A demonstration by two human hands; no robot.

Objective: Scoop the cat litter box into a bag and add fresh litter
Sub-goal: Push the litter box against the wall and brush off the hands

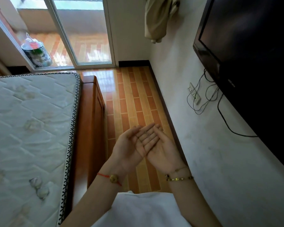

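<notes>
A filled plastic bag (36,53), knotted at the top, stands on the balcony floor just beyond the sliding glass door (82,38), well apart from me; whether it holds litter I cannot tell. My left hand (129,145) and right hand (164,153) are held out in front of my white top (138,210), palms up, fingers straight and holding nothing, the fingers of the two overlapping above the tiled floor (134,99). A red cord bracelet (105,176) sits on my left wrist, gold chains (179,177) on my right. The mattress (31,120) on its wooden bed frame (90,120) lies to my left. On the wall (211,161) to my right hang a dark television (252,46), a power strip (194,94) with black cables (223,118), and a beige cloth (157,18) farther along
</notes>
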